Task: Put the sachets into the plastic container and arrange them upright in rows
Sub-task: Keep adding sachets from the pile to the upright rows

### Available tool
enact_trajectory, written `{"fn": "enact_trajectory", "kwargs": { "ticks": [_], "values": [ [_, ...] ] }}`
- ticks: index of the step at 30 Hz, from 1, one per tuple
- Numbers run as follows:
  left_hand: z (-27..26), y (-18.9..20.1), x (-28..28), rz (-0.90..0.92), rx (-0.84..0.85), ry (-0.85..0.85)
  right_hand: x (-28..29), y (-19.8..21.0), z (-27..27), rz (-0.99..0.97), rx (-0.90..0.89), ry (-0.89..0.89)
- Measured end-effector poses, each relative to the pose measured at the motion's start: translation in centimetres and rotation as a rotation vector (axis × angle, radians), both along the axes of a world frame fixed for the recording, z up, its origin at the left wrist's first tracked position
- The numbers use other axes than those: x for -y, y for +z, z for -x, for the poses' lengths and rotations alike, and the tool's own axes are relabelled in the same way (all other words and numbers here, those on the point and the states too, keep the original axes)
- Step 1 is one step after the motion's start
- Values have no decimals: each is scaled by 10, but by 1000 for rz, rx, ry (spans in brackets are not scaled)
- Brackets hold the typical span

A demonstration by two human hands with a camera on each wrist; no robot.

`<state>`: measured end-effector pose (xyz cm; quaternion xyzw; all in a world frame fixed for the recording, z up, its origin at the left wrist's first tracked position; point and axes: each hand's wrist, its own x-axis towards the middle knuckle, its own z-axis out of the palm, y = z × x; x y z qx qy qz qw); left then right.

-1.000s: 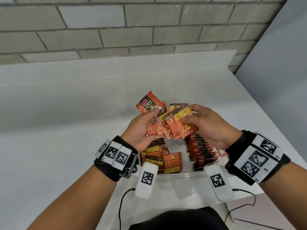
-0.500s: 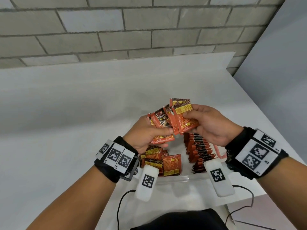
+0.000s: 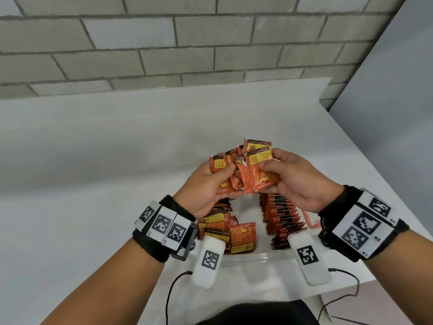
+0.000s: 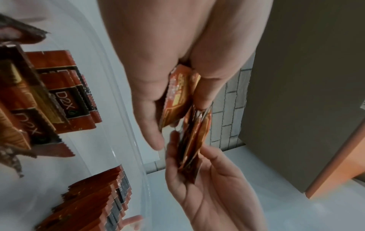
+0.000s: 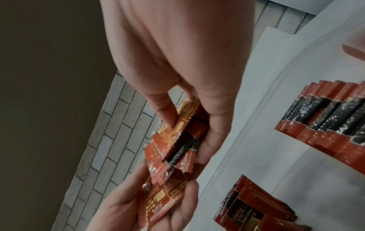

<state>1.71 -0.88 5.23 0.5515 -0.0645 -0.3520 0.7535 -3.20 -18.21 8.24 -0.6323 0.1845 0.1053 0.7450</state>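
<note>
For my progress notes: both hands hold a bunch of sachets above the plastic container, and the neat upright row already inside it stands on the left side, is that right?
Not quite. The upright row stands on the right side of the plastic container; the left side holds a loose pile, as the head view shows. The rest is right: left hand and right hand hold the bunch of sachets above it.

We hold both forearms forward and bring the two hands together, raised in front of us. Our left hand (image 3: 206, 184), at 9 o'clock of the right one, has its fingers and thumb curled in a grip. Our right hand (image 3: 295, 181) pinches with the thumb on top, fingers underneath. Both wrists wear black bands.
</note>
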Motion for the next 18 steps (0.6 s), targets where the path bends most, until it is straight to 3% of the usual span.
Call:
{"fn": "enact_trajectory", "kwargs": {
  "ticks": [4,8,10,15,18],
  "values": [
    [-4,2,2,57,45,-20,-2,5,-3,-72,57,-45],
    [0,0,11,191,117,-58,-16,9,-2,-81,96,50],
    [2,1,18,244,75,-13,-25,8,-2,90,126,113],
    [1,-2,20,319,-136,63,-23,7,-8,915,80,289],
    [1,-3,18,335,-217,92,-17,17,-7,1003,155,284]
  ]
}}
